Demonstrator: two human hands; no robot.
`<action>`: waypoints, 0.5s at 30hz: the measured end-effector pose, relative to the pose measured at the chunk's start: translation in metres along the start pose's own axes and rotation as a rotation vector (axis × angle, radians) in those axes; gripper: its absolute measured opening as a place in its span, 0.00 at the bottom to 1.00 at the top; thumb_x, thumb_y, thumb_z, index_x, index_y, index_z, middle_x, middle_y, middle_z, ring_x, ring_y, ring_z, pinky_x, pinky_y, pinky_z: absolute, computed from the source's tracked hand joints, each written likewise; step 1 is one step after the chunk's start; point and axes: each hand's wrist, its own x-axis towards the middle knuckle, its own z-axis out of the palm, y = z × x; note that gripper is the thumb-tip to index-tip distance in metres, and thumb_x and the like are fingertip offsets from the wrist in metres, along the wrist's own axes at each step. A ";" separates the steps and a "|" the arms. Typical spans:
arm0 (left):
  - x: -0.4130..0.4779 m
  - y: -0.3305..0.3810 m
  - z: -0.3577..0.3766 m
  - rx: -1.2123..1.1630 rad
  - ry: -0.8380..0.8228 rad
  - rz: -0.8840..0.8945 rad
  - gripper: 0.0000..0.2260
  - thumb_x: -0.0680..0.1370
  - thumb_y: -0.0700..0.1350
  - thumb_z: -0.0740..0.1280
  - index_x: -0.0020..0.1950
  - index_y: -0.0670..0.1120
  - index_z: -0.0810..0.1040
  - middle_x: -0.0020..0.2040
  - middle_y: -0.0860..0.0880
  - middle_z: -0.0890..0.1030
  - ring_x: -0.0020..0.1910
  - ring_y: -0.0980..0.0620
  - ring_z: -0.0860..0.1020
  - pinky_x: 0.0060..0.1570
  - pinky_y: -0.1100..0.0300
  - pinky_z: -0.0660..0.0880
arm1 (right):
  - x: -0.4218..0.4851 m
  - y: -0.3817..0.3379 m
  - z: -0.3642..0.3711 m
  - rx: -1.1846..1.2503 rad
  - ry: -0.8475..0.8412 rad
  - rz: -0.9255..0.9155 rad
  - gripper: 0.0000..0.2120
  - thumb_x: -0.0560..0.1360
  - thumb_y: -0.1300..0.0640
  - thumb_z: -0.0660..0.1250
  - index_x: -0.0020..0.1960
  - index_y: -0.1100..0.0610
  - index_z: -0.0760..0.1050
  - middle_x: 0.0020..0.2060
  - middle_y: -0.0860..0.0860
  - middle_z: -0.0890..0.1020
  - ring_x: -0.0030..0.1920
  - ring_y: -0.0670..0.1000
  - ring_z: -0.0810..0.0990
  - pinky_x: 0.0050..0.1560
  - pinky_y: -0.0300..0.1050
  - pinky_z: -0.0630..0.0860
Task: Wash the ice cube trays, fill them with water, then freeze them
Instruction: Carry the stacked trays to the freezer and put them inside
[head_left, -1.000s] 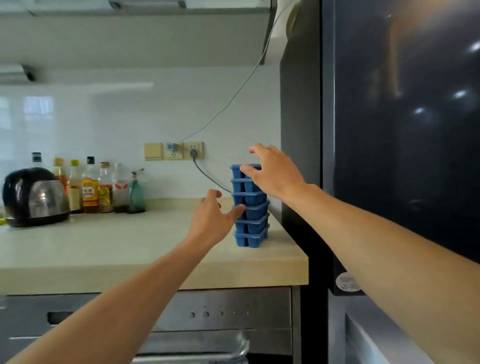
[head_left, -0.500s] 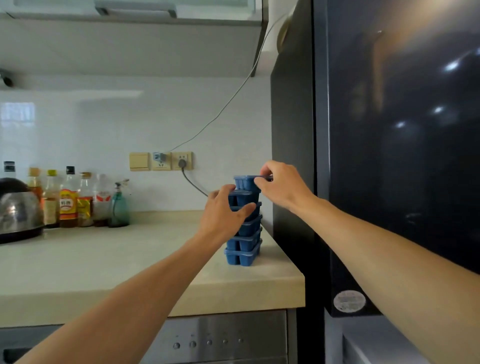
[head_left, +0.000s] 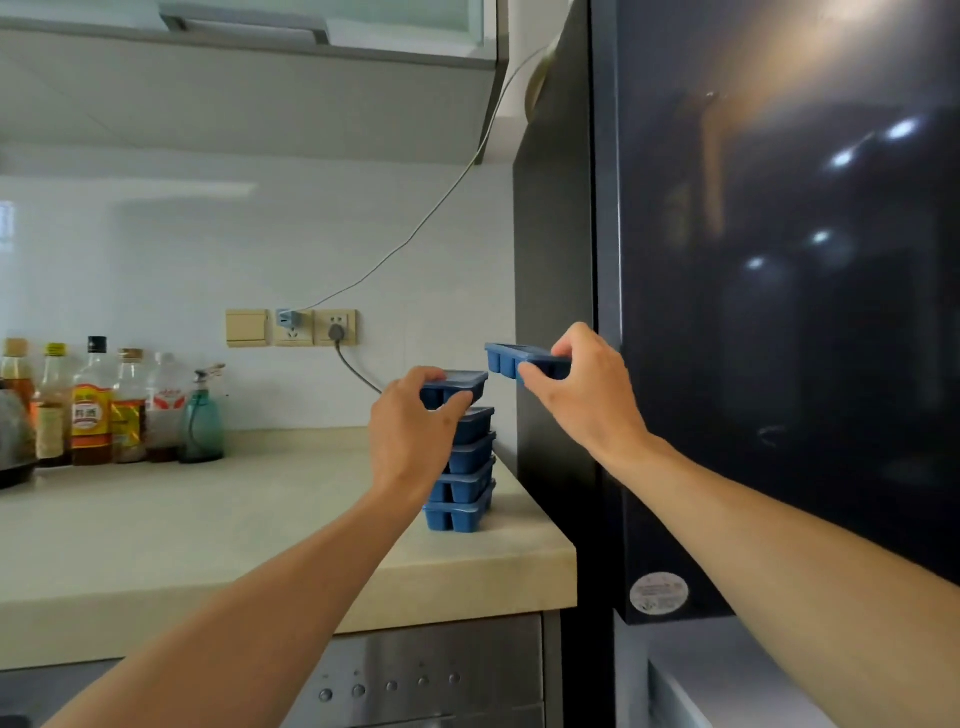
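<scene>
Beside the dark fridge (head_left: 779, 312), right hand (head_left: 587, 395) gripping one blue ice cube tray (head_left: 511, 358) held in the air. Left hand (head_left: 415, 431) clasping the top tray (head_left: 457, 384) of the stack (head_left: 462, 488) on the bench (head_left: 208, 519).

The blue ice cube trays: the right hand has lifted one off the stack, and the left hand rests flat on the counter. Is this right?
Not quite. In the head view the left hand is not on the counter; it grips the top tray of the stack. The right hand does hold a lifted tray.
</scene>
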 end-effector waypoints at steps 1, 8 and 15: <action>-0.004 0.004 -0.002 -0.024 0.008 0.019 0.13 0.76 0.50 0.74 0.60 0.53 0.80 0.54 0.54 0.81 0.51 0.55 0.78 0.45 0.68 0.71 | -0.005 0.000 -0.008 0.020 0.028 -0.004 0.14 0.74 0.49 0.74 0.46 0.55 0.70 0.42 0.49 0.76 0.42 0.48 0.77 0.34 0.36 0.73; -0.051 0.038 0.001 -0.128 -0.022 0.149 0.12 0.76 0.51 0.74 0.58 0.54 0.80 0.54 0.55 0.80 0.50 0.68 0.75 0.43 0.76 0.70 | -0.052 0.007 -0.076 0.050 0.147 -0.062 0.15 0.73 0.50 0.75 0.48 0.54 0.71 0.44 0.48 0.78 0.46 0.45 0.79 0.38 0.38 0.79; -0.117 0.056 0.032 -0.248 -0.156 0.140 0.14 0.75 0.51 0.75 0.59 0.53 0.81 0.54 0.56 0.81 0.50 0.60 0.78 0.50 0.68 0.75 | -0.113 0.034 -0.140 -0.095 0.145 -0.019 0.15 0.72 0.52 0.75 0.49 0.56 0.72 0.45 0.50 0.78 0.45 0.49 0.78 0.43 0.51 0.79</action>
